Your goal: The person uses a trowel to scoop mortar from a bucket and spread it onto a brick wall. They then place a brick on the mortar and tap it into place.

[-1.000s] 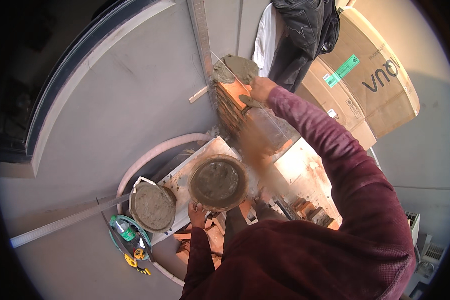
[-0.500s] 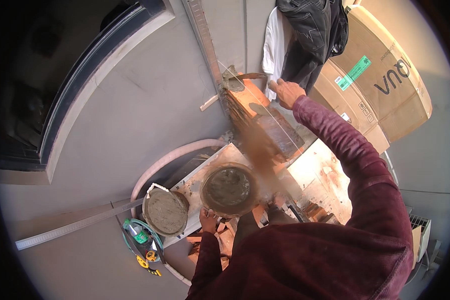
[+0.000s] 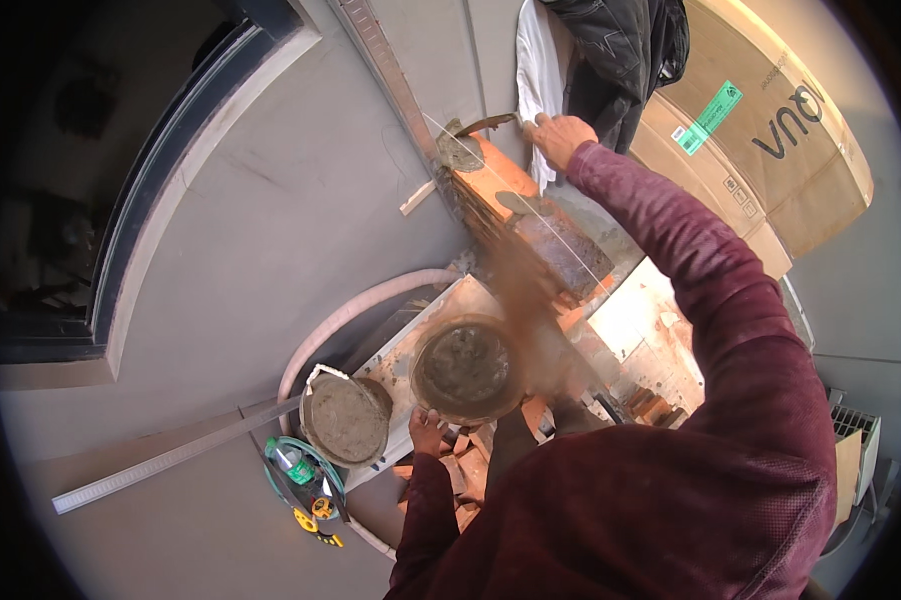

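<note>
My right hand [image 3: 563, 138] is closed around the handle end of a trowel [image 3: 489, 124]. Its mortar-smeared blade is seen nearly edge-on, over the far end of a low course of orange bricks [image 3: 511, 178]. Grey mortar [image 3: 461, 152] covers that brick end, and a taut white string [image 3: 568, 248] runs along the course. Down by my legs, my left hand [image 3: 430, 432] grips the near rim of a round pan [image 3: 493, 408] filled with wet mortar; my fingers are partly hidden under it.
Left of the pan stands a mortar-filled bucket [image 3: 385, 405] beside a long metal straightedge [image 3: 176, 455]. A pale hose [image 3: 336, 320] curves behind. Broken bricks [image 3: 463, 470] lie below. Dark clothing [image 3: 611, 60] and a large cardboard box [image 3: 761, 150] stand at far right.
My right hand has moved the trowel slightly farther away and left, and its blade is now tilted. My left hand still grips the pan. The whole view has shifted a little.
</note>
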The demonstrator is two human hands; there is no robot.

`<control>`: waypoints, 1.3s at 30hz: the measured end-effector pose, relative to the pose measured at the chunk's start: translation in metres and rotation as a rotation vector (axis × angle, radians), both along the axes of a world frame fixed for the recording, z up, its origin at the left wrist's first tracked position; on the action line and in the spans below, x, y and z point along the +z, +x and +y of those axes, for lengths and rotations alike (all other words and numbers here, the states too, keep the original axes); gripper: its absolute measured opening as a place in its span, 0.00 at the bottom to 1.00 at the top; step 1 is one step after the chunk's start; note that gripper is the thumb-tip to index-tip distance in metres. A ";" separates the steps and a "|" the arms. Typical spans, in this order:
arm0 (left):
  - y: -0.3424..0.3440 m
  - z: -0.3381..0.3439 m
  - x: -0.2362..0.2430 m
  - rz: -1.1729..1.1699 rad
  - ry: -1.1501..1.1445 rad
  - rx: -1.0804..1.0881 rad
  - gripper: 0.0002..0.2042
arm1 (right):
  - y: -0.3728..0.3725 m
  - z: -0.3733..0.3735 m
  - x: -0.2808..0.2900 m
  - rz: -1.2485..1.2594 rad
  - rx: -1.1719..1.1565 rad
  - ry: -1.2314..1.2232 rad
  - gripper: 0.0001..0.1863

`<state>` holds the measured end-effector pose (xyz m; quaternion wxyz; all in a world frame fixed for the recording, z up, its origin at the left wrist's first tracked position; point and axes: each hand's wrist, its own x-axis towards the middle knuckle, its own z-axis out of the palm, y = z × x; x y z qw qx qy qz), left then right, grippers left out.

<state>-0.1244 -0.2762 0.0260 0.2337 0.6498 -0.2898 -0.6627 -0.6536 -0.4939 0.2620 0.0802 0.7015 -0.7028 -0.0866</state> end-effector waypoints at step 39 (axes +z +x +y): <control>0.005 -0.035 0.008 -0.005 -0.091 -0.046 0.15 | 0.086 0.225 0.205 -0.507 0.101 0.079 0.21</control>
